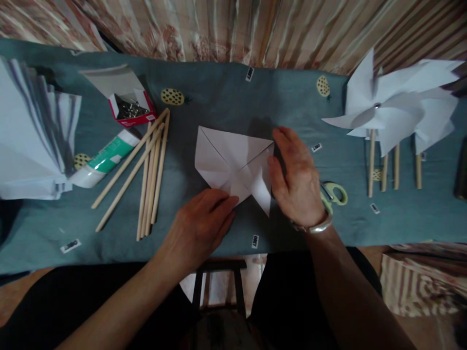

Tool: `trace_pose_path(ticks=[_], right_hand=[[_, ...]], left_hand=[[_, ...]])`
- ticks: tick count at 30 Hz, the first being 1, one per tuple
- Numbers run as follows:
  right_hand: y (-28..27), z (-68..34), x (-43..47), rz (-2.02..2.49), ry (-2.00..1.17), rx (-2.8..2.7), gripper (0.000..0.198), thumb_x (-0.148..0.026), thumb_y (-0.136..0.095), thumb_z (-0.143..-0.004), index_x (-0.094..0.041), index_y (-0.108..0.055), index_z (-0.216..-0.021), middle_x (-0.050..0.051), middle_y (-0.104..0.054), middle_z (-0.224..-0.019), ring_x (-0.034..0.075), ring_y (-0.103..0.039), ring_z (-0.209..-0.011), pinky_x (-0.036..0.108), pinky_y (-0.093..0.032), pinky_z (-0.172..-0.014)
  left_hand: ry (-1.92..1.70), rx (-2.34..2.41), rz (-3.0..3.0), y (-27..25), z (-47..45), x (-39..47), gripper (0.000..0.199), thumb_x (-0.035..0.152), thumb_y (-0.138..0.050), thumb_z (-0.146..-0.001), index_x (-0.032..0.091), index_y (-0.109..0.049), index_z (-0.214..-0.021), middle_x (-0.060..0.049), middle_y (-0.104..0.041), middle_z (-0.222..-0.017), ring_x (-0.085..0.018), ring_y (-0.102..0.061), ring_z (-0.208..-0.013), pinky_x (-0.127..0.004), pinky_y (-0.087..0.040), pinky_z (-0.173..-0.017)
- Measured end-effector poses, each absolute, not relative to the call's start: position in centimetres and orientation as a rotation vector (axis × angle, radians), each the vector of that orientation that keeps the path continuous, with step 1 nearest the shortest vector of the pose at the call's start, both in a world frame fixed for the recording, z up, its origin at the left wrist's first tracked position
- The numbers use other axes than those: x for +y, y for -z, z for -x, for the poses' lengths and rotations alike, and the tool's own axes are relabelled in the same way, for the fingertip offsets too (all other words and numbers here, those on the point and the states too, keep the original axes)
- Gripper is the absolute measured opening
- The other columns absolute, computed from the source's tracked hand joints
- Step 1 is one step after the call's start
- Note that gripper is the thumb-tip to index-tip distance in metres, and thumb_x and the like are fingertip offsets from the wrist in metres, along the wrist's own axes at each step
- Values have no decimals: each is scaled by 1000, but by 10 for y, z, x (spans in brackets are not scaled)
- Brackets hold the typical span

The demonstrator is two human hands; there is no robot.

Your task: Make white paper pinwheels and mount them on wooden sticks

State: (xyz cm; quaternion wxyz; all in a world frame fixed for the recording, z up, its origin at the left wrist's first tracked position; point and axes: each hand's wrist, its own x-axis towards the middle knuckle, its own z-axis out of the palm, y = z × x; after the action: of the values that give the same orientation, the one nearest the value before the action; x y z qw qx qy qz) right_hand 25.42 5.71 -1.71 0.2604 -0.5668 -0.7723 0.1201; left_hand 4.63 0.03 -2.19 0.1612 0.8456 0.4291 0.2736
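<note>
Table centre: cut white paper (235,167). Hands apart: left hand (202,216) pinching its near edge, right hand (297,177) at its right edge, thumb and fingers parted. Left side: sticks (129,178), glue tube (115,153), red box (136,120), paper stack (29,146). Right: scissors (345,198) partly behind wrist, pinwheels (397,109) beyond.

Scissors (330,194) — partly hidden behind the right hand (297,177); paper stack (25,150) — cut off at left.
</note>
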Motion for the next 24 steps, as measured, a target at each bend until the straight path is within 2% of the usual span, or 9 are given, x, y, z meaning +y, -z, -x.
trace_pose_path(ticks=[4,8,12,16,24], right_hand=[[24,-257,77,1507,-338,-2171,47,-24,-43,-97,-16,-48,-143,14,-55,-144,29,-47,-137,52,-37,-115],[18,-259,79,1490,-313,-2151,38,-24,-46,-96,-15,-62,-129,14,-67,-129,29,-59,-122,49,-45,-108],[12,-266,70,1582,-330,-2015,28,-27,-54,-93,-18,-72,-113,9,-76,-103,25,-70,-98,44,-55,-92],[9,-272,50,1678,-475,-1923,25,-30,-63,-88,-18,-74,-107,5,-77,-86,21,-72,-77,37,-58,-75],[2,-271,14,1646,-725,-1950,22,-27,-65,-88,-20,-73,-108,4,-79,-90,20,-74,-77,33,-59,-72]], left_hand=[[-786,1215,-2440,19,-44,2,19,11,-55,-93,9,-63,-110,-9,-66,-96,-17,-65,-85,-29,-60,-74],[-779,1190,-2459,15,-36,4,20,12,-57,-92,9,-63,-112,-10,-67,-100,-18,-64,-88,-31,-59,-76],[-761,1260,-2467,13,-22,8,22,9,-57,-91,13,-65,-110,-10,-69,-108,-21,-63,-96,-36,-59,-81],[-781,1341,-2506,15,-10,15,23,9,-55,-91,19,-67,-107,-8,-70,-111,-23,-62,-104,-39,-58,-87],[-802,1381,-2581,12,-13,20,24,7,-55,-89,16,-66,-108,-12,-67,-120,-28,-58,-111,-48,-54,-91]])
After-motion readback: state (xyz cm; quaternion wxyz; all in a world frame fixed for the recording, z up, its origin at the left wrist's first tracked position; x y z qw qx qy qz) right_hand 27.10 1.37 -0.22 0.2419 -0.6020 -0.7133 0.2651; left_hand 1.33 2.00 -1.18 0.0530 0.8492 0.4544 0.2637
